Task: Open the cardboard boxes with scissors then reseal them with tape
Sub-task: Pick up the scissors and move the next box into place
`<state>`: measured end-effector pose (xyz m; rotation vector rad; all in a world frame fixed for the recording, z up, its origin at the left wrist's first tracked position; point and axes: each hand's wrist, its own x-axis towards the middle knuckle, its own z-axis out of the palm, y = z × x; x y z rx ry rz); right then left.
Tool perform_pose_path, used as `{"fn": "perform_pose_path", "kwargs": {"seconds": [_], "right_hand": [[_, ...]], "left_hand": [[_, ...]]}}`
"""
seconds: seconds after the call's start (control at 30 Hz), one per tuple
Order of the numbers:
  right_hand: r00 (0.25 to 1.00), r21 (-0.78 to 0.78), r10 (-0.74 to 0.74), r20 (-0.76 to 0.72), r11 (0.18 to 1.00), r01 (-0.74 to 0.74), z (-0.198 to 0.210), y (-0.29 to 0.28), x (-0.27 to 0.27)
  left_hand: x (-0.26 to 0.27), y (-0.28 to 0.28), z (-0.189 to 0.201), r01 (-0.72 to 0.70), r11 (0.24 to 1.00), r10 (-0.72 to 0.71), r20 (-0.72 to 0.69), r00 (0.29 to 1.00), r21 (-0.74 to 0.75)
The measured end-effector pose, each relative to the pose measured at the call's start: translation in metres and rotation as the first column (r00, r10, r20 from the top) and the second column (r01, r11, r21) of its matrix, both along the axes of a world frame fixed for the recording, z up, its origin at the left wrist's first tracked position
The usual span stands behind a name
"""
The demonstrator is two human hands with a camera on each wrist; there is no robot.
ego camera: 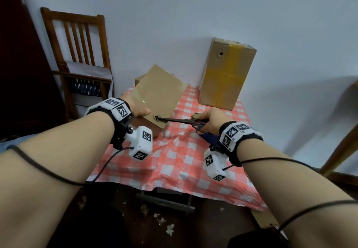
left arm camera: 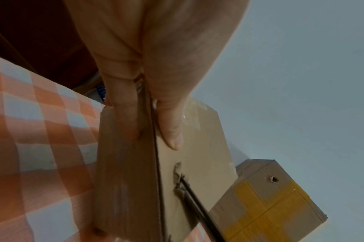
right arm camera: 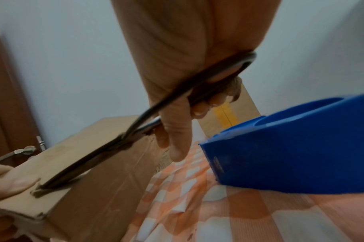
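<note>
At frame centre my left hand [ego camera: 139, 110] gripped the near edge of the flat cardboard box [ego camera: 157, 94] lying on the checkered surface [ego camera: 174, 162], thumb on top, fingers below. My right hand [ego camera: 210, 120] curled through the scissors [ego camera: 174, 120], their tips touching the box's corner. A taller taped box [ego camera: 226, 75] stood upper right; a blue tape dispenser [right arm camera: 290, 155] sat beside my right hand.

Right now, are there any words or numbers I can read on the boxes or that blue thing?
No words or numbers can be read.
Blue tape dispenser: a small embossed mark on its side, too blurred to read.
Wrist camera units: black-and-white square code patterns, not letters.
Tilted cardboard box and upright taped box: no print visible.
</note>
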<state>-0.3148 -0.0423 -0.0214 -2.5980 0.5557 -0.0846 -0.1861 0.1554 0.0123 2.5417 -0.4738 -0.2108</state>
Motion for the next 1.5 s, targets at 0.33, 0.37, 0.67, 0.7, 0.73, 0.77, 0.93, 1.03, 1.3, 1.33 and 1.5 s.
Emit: {"fn": "perform_pose_path", "kwargs": {"seconds": [0.33, 0.37, 0.67, 0.7, 0.73, 0.77, 0.93, 1.03, 1.3, 1.33, 1.5], "right_hand": [[0.998, 0.192, -0.034, 0.047, 0.981, 0.025, -0.023, 0.0, -0.011], [0.999, 0.187, -0.021, 0.048, 0.982, 0.012, -0.018, 0.0, -0.01], [0.993, 0.248, -0.016, -0.115, 0.968, 0.045, -0.008, 0.002, -0.007], [0.992, 0.286, -0.026, -0.121, 0.956, 0.06, -0.012, 0.006, -0.008], [0.992, 0.292, -0.026, -0.123, 0.954, 0.062, -0.015, 0.008, -0.008], [0.993, 0.282, -0.022, -0.116, 0.958, 0.054, -0.017, 0.01, -0.007], [0.999, 0.266, 0.0, -0.045, 0.964, 0.011, -0.015, 0.012, -0.001], [1.0, 0.287, 0.004, 0.013, 0.958, -0.007, -0.015, 0.013, 0.001], [0.995, 0.288, -0.085, 0.058, 0.955, 0.065, -0.007, 0.011, 0.006], [0.993, 0.285, -0.104, 0.056, 0.955, 0.084, -0.007, 0.01, 0.007], [0.959, 0.171, -0.282, -0.02, 0.944, 0.281, -0.011, 0.011, 0.013]], "left_hand": [[-0.009, -0.001, 0.006, 0.033, 0.999, -0.034, -0.005, 0.999, -0.037], [-0.009, -0.001, 0.006, 0.026, 0.999, -0.026, -0.013, 1.0, -0.048], [0.002, 0.011, -0.002, -0.019, 0.998, 0.015, -0.078, 0.997, -0.06], [0.004, 0.013, -0.003, -0.013, 0.997, 0.007, -0.085, 0.996, -0.07], [0.005, 0.014, -0.005, -0.007, 0.997, -0.001, -0.094, 0.996, -0.082], [0.005, 0.016, -0.006, -0.007, 0.995, -0.003, -0.1, 0.995, -0.095], [0.008, 0.021, -0.008, -0.033, 0.993, 0.02, -0.112, 0.993, -0.111], [0.015, 0.026, -0.014, -0.062, 0.993, 0.047, -0.145, 0.988, -0.102], [0.02, 0.027, -0.021, -0.064, 0.993, 0.052, -0.124, 0.991, -0.095], [0.021, 0.027, -0.021, -0.063, 0.993, 0.052, -0.121, 0.991, -0.096], [0.021, 0.027, -0.024, -0.047, 0.994, 0.038, -0.095, 0.995, -0.099]]}}
